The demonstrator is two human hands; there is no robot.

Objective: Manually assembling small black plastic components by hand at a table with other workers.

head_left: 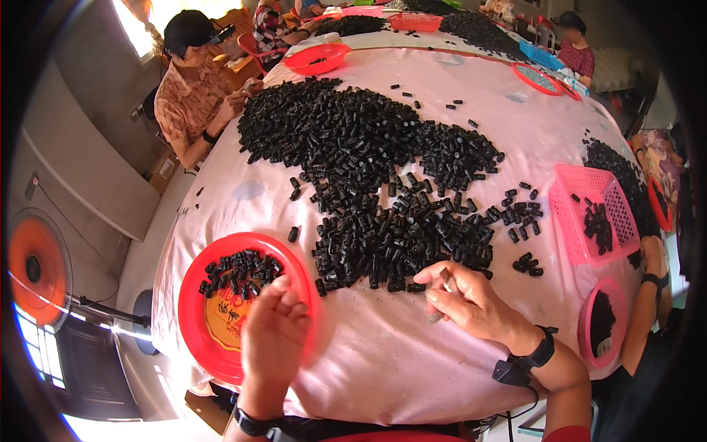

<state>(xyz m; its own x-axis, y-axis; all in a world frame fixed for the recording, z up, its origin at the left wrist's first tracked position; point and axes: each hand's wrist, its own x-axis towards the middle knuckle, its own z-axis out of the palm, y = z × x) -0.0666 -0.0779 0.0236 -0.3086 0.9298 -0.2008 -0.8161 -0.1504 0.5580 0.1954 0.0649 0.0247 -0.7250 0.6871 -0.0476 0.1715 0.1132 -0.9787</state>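
Over the right rim of a red basin (300,269), my left hand (274,335) is raised with its fingers curled in. Whether anything lies inside them cannot be made out. Small black cylindrical plastic parts (243,269) lie in the far half of the basin. My right hand (475,303) is closed around a thin greyish tool (446,278), whose kind is unclear. Its index finger reaches to the near edge of a big heap of the same black parts (353,140), close to a part (417,288) there.
A pink cloth (368,346) covers the table. At right stand a pink basket (567,214) with black parts and a pink tray (587,324). A person (195,99) sits at the far left; others sit farther back and at right. A fan (35,267) stands left.
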